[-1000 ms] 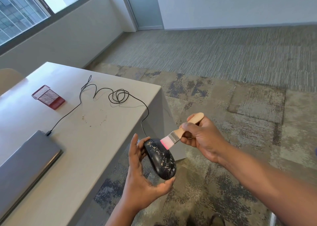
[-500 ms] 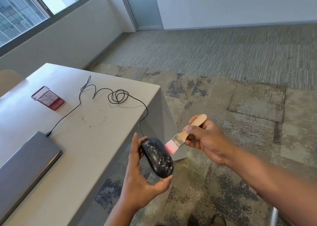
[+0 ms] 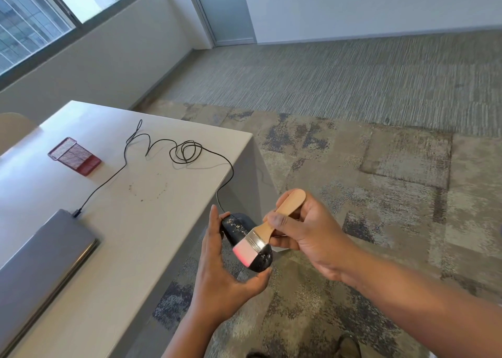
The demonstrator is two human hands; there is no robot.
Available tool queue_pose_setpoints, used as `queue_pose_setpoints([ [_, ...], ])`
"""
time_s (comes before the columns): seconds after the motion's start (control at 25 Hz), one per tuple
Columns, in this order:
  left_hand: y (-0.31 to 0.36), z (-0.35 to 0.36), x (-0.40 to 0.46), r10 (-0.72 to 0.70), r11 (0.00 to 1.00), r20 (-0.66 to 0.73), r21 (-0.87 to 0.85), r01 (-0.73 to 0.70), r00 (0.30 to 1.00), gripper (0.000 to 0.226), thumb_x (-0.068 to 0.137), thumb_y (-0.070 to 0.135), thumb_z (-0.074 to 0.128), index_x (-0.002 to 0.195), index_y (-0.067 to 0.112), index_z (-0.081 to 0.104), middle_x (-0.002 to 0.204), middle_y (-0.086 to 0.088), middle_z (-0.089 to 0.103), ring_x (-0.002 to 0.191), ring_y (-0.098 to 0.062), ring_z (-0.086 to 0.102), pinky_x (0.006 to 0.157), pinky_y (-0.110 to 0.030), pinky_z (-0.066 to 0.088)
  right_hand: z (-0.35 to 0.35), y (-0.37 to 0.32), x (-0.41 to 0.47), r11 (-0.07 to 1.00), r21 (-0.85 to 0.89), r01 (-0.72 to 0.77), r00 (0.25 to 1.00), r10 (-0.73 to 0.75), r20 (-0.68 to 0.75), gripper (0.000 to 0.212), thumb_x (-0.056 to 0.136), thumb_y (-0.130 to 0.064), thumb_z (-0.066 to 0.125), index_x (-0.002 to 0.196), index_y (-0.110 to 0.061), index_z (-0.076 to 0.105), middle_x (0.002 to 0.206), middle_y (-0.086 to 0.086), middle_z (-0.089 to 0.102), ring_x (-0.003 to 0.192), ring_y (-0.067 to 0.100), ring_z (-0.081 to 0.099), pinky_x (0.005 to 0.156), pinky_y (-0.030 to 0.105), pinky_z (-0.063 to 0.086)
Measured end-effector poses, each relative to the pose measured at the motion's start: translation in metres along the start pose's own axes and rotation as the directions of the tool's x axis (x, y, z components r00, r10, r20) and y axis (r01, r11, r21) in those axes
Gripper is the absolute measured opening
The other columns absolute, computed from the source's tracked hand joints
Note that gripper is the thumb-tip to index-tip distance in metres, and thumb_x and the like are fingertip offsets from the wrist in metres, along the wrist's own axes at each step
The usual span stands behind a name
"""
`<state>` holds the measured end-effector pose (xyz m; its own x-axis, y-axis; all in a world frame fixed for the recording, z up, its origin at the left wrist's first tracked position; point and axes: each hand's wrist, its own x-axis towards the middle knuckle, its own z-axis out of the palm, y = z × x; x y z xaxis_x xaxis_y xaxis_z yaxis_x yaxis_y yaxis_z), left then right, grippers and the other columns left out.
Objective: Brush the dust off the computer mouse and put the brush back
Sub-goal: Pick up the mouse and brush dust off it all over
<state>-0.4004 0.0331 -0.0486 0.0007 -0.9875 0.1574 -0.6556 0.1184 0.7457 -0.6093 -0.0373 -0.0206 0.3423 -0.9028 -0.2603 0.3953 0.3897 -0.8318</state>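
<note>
- Head view: the left hand [image 3: 217, 270] is cradling the dust-flecked computer mouse [image 3: 240, 228] just off the table [image 3: 152, 222] edge, fingers curled around it, long axis running near to far.
- The right hand [image 3: 307, 235] is pinching the brush [image 3: 267, 232] handle, its bristles touching the mouse's near end from the right.
</note>
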Motion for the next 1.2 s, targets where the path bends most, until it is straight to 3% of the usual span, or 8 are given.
queue_pose_setpoints([
  [0.12,-0.001,0.000,0.001,-0.005,1.000,-0.006,0.011,0.005,1.000,0.148,0.067,0.051,0.092,0.176,0.024,-0.004,0.165,0.004,0.044,0.154,-0.023,0.046,0.127,-0.055,0.039,-0.008,-0.002,0.003,1.000,-0.025,0.000,0.999,-0.001,-0.041,0.024,0.092,-0.004,0.074,0.108,-0.011,0.057,0.083,0.002,0.077,0.077,0.018,0.075,0.074,0.036,0.065],
  [0.32,-0.001,0.002,0.003,-0.015,1.000,-0.010,-0.016,0.015,1.000,0.148,0.067,0.050,0.092,0.175,0.019,-0.005,0.163,-0.001,0.045,0.152,-0.023,0.048,0.128,-0.040,0.036,-0.025,-0.003,0.011,1.000,-0.006,-0.010,0.995,0.009,-0.098,0.023,0.092,-0.003,0.074,0.106,-0.011,0.058,0.098,0.016,0.072,0.081,0.021,0.077,0.070,0.033,0.062],
  [0.56,-0.007,0.004,0.003,-0.037,0.999,-0.016,-0.014,0.037,0.999,0.149,0.064,0.053,0.092,0.174,0.023,-0.002,0.168,-0.007,0.043,0.154,-0.026,0.047,0.128,-0.061,0.036,-0.041,0.002,0.022,0.999,-0.033,-0.002,0.990,-0.002,-0.139,0.023,0.092,-0.002,0.074,0.105,-0.013,0.057,0.099,0.017,0.069,0.077,0.018,0.076,0.068,0.031,0.062],
  [0.72,-0.007,0.002,0.006,-0.054,0.998,-0.012,-0.019,0.053,0.998,0.150,0.063,0.054,0.093,0.175,0.026,-0.003,0.168,-0.001,0.043,0.155,-0.020,0.046,0.131,-0.055,0.034,-0.047,0.000,0.025,0.997,-0.077,0.002,0.984,-0.016,-0.178,0.020,0.093,-0.003,0.073,0.103,-0.013,0.059,0.099,0.018,0.067,0.075,0.018,0.075,0.068,0.031,0.062],
  [0.88,-0.010,0.003,0.011,-0.071,0.997,-0.014,-0.022,0.071,0.997,0.151,0.063,0.054,0.092,0.175,0.025,-0.005,0.164,0.001,0.046,0.154,-0.018,0.047,0.129,-0.049,0.037,-0.037,-0.005,0.016,0.982,0.188,-0.015,1.000,0.017,-0.007,0.022,0.081,-0.014,0.083,0.096,-0.015,0.068,0.091,0.014,0.071,0.075,0.022,0.072,0.068,0.030,0.061],
  [1.0,-0.012,0.004,0.013,-0.098,0.995,-0.007,-0.019,0.098,0.995,0.152,0.061,0.056,0.094,0.175,0.031,-0.003,0.160,0.003,0.050,0.149,-0.023,0.053,0.124,-0.059,0.042,-0.018,0.002,0.007,0.990,0.137,0.036,0.990,-0.054,0.132,0.025,0.079,-0.020,0.085,0.098,-0.015,0.070,0.094,0.013,0.072,0.084,0.024,0.071,0.073,0.032,0.062],
  [1.2,-0.015,0.001,0.015,-0.142,0.990,-0.004,-0.001,0.142,0.990,0.150,0.057,0.062,0.096,0.175,0.039,0.006,0.158,0.009,0.054,0.144,-0.018,0.058,0.121,-0.056,0.046,-0.007,0.003,0.006,0.990,-0.014,0.142,0.971,-0.137,0.197,0.009,0.090,-0.009,0.076,0.095,-0.015,0.071,0.095,0.012,0.075,0.088,0.024,0.070,0.078,0.033,0.063],
])
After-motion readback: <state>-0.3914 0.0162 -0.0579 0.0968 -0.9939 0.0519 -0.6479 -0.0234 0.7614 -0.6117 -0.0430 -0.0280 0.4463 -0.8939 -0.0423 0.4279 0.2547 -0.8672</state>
